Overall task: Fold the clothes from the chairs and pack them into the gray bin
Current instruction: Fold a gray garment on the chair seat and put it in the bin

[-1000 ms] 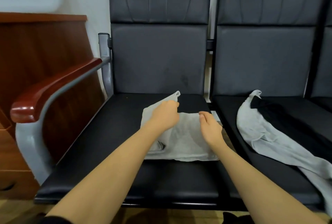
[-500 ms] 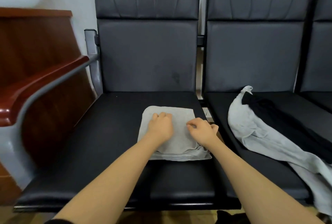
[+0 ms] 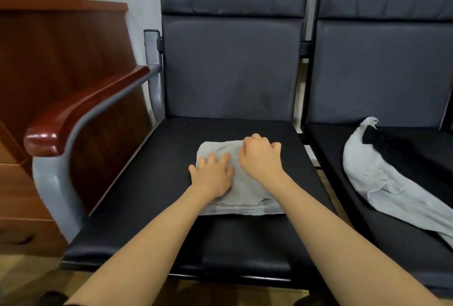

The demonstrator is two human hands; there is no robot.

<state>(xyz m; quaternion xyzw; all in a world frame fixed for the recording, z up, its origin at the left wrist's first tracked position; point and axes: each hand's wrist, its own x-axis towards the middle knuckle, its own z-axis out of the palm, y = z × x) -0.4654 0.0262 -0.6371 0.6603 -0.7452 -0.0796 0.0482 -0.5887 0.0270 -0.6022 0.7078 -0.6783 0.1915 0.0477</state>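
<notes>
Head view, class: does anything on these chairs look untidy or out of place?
Yes. On the right chair seat, a gray garment and a black garment lie crumpled and unfolded, the gray one trailing off the front edge. The folded gray cloth looks neat.

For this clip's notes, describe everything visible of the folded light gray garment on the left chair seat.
The folded light gray cloth garment lies flat as a compact rectangle of stacked layers, their edges showing along its near side, in the middle of the black padded chair seat. The left hand presses on it with fingers spread; the right hand rests on its far right part, fingers curled.
</notes>
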